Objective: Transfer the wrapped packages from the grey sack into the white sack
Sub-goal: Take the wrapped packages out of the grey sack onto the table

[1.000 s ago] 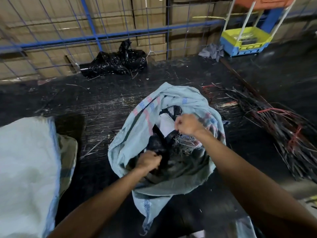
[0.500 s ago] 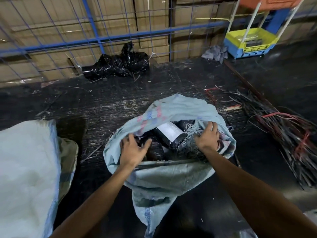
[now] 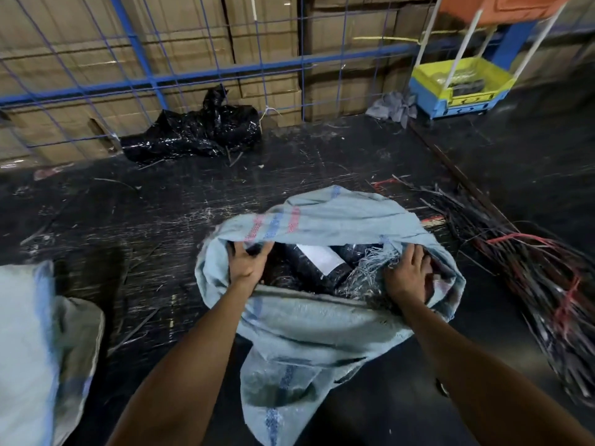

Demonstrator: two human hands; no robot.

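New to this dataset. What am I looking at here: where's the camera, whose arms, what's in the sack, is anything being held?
There is no robot. A person wears one wide-angle camera on the head, which looks forward and down, so the two bare arms entering from the bottom are the wearer's own.

Both hands are in the mouth of the grey sack, which lies on a dark scratched floor. The left hand curls round the far edge of the mouth; the right hand lies on the right edge, fingers fairly straight. Inside are black wrapped packages, one with a white label. None is lifted out yet.

The white sack, their destination, lies at the left. Also there: a black plastic bag by the wire fence and a pile of straps on the right.
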